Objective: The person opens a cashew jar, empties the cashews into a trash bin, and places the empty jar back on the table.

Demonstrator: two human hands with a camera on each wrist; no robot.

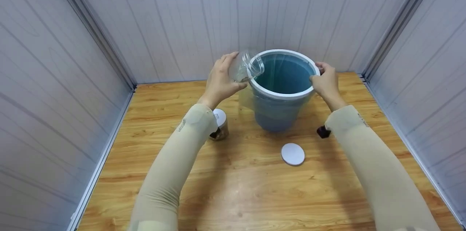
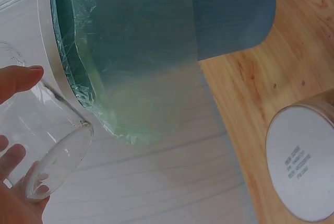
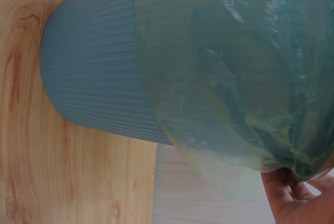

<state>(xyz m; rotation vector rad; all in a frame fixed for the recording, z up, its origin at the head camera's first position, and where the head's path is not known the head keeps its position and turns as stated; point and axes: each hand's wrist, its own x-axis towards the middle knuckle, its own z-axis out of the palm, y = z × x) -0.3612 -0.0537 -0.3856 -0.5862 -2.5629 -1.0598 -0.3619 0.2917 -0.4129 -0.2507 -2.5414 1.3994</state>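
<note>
Left hand (image 1: 222,81) grips the clear jar (image 1: 239,71), mouth over the bin (image 1: 273,123), near the worktop's (image 1: 236,191) far edge; right hand (image 1: 326,82) pinches the rim (image 1: 283,96). Looks like emptying time; probably needs more tilt next, bin steady.

Even, fairly bright light, apparently overhead. Pale glare on near part of bench (image 1: 247,191); soft shadows beside sleeves (image 1: 171,158). Bin (image 1: 280,96) interior dimmer. Small white highlights on bag (image 3: 219,72). Clear jar (image 1: 238,70) washed out against pale far wall (image 1: 174,23). Head view slightly soft, left and right walls splayed wide. Print on lid (image 2: 302,164) blurred in left wrist view.
</note>
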